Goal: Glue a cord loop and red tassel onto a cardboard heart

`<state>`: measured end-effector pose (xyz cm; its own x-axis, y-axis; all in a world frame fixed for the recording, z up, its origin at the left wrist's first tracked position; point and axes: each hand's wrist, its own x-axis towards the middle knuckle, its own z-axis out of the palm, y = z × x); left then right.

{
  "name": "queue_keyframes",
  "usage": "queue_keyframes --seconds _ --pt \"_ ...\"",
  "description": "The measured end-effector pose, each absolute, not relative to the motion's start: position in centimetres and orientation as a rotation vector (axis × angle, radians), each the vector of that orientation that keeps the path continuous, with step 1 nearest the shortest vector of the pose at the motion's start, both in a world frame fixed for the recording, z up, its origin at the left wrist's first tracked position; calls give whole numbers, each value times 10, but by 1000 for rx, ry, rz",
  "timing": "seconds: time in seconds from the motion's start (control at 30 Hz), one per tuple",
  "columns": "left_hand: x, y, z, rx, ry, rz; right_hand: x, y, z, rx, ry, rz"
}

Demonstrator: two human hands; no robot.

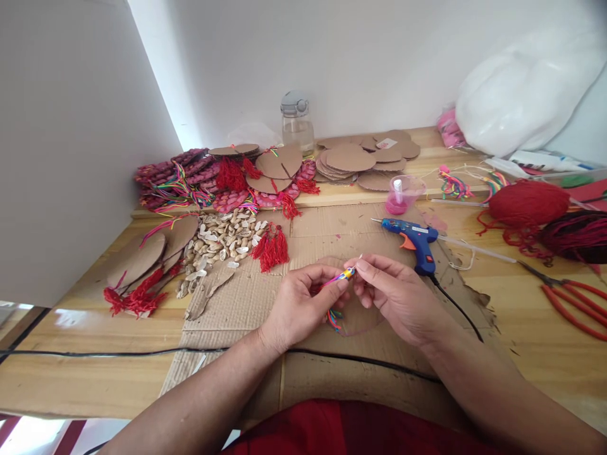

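Note:
Near the middle of the cardboard sheet (256, 316), my left hand (308, 300) pinches a bundle of multicoloured cords (348, 274) between thumb and fingers. Yellow and blue show at the bundle's upper end, and loose coloured ends hang below the palm. My right hand (393, 287) meets it from the right, thumb and forefinger closed on a thin pale end that comes out of the bundle. The right hand's other fingers are curled and partly hidden. A blue glue gun (412, 237) lies just beyond the right hand, with an orange trigger.
Peanut shells (227, 237) and red tassels (271, 248) lie to the left. Behind are cardboard discs (346, 158), a water bottle (297, 123) and a pink-stained cup (403, 193). Red yarn (528, 202) and orange-handled pliers (569, 294) sit right. A black cable (227, 349) crosses in front.

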<state>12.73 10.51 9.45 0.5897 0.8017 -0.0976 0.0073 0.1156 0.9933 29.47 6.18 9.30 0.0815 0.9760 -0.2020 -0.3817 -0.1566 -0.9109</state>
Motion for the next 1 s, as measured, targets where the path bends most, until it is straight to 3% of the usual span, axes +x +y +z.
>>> queue_keyframes --seconds 0.43,1.0 --pt "125 111 91 1171 751 648 292 60 92 -1051 -802 1330" --pt "127 109 78 1452 821 964 291 62 91 -1053 -794 1297"
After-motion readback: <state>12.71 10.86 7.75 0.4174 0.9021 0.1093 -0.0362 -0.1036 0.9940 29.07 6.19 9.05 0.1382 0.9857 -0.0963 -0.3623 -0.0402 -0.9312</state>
